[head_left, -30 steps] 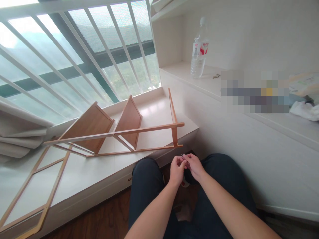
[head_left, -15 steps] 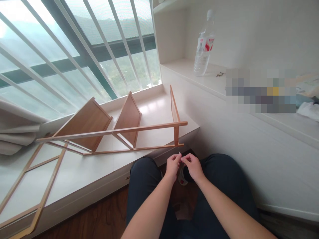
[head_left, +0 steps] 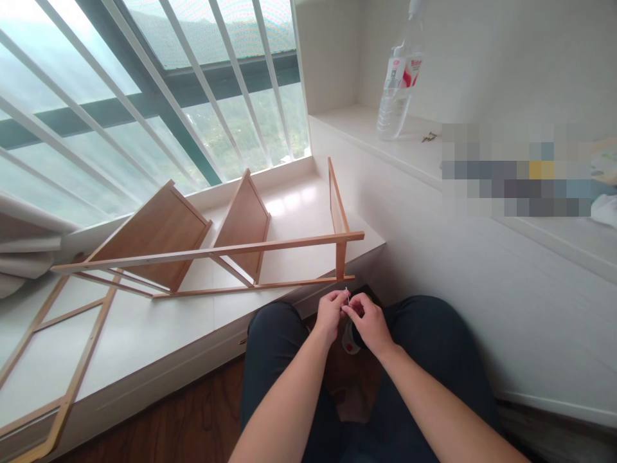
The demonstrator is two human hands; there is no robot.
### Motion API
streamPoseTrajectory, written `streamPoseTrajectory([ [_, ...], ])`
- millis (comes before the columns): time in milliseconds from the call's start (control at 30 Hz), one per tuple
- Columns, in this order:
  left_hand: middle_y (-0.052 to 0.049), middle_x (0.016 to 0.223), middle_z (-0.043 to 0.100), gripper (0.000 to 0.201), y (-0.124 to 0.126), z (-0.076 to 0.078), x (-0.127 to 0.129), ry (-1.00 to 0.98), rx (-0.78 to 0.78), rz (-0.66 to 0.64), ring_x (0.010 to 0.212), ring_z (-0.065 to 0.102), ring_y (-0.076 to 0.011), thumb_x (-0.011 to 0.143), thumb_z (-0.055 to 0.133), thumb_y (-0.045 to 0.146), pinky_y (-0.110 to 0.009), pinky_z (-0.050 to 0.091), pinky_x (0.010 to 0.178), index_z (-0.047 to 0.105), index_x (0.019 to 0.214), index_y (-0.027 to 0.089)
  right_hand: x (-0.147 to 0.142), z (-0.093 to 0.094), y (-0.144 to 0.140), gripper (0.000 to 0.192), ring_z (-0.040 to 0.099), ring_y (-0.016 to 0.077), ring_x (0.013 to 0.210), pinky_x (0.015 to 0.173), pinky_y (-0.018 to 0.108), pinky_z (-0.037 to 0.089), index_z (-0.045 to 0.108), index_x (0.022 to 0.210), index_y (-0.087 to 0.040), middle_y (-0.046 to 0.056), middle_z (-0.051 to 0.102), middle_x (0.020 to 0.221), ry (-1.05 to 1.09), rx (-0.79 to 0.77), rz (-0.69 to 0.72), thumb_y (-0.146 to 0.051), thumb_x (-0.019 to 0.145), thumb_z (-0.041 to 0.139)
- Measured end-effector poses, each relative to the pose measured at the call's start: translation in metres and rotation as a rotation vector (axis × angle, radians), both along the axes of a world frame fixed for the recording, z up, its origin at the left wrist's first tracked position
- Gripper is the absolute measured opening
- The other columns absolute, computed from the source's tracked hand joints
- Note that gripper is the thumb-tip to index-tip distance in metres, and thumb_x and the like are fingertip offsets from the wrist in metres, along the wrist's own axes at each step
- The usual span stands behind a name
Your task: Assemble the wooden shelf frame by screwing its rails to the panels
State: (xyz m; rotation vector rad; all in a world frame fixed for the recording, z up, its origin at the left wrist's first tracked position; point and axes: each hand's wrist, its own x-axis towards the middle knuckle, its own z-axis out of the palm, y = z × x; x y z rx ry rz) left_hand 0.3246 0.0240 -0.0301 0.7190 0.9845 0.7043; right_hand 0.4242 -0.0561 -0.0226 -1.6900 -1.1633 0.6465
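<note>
Above my knees my two hands meet with closed fingers. My left hand (head_left: 330, 312) pinches a small, thin, pale piece (head_left: 348, 297) that stands nearly upright; its exact kind is too small to make out. The thumb and fingertips of my right hand (head_left: 368, 321) close on the same piece from the other side. Just beyond my hands, the near end of a wooden shelf frame (head_left: 289, 244) lies on its side on the white window seat (head_left: 193, 321), its boards tilted up. Neither hand touches the frame.
A second wooden frame (head_left: 89, 354) lies at the left. On the right-hand ledge stand a clear water bottle (head_left: 395, 109) and a few small screws (head_left: 429, 137) beside a blurred-out patch. A barred window rises behind the seat, and a curtain (head_left: 29, 244) hangs at far left.
The right thumb and fingers have shifted onto the thin piece, which shows more of its length between the hands. My view has tilted slightly; the frames lie as before.
</note>
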Motion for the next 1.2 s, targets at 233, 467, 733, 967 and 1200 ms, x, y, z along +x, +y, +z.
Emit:
streamPoseTrajectory([
  [233,0.004,0.061,0.049,0.052,0.006,0.001,0.003,-0.029,-0.016,0.008,0.056,0.044,-0.0079,0.053,0.094,0.055,-0.022,0.036,0.054,0.072,0.075,0.012,0.001,-0.005,0.001,0.014,0.060,0.0199,0.071,0.070,0.031,0.047,0.056,0.086,-0.024,0.002,0.063,0.078,-0.115,0.042,0.005,-0.035,0.091,0.062],
  [467,0.004,0.061,0.051,0.052,0.008,0.001,0.004,-0.042,-0.040,0.017,0.054,0.046,-0.0071,0.052,0.095,0.054,-0.021,0.037,0.053,0.071,0.074,0.012,0.000,-0.008,0.008,0.012,0.058,0.0191,0.071,0.069,0.030,0.045,0.056,0.084,-0.024,0.001,0.061,0.077,-0.236,0.037,-0.022,-0.032,0.092,0.061],
  [733,0.004,0.062,0.051,0.052,0.009,0.002,0.005,-0.037,-0.048,0.025,0.055,0.049,-0.0076,0.052,0.095,0.053,-0.021,0.040,0.053,0.071,0.074,0.012,0.001,-0.008,0.010,0.015,0.057,0.0186,0.070,0.067,0.029,0.042,0.057,0.084,-0.024,0.000,0.062,0.075,-0.294,0.016,-0.049,-0.035,0.093,0.061],
  [967,0.002,0.064,0.055,0.050,0.011,0.003,0.006,-0.026,-0.047,0.041,0.055,0.049,-0.0071,0.051,0.095,0.051,-0.020,0.038,0.052,0.071,0.072,0.012,0.001,-0.010,0.012,0.016,0.058,0.0180,0.069,0.065,0.029,0.042,0.060,0.085,-0.023,0.000,0.063,0.074,-0.322,-0.005,-0.063,-0.037,0.094,0.062],
  [1200,0.003,0.062,0.053,0.047,0.010,0.005,0.006,-0.023,-0.033,0.050,0.053,0.045,-0.0063,0.055,0.094,0.049,-0.020,0.035,0.050,0.070,0.071,0.012,0.001,-0.011,0.013,0.016,0.060,0.0180,0.068,0.065,0.028,0.042,0.060,0.086,-0.023,0.000,0.066,0.075,-0.335,-0.001,-0.064,-0.037,0.094,0.061],
])
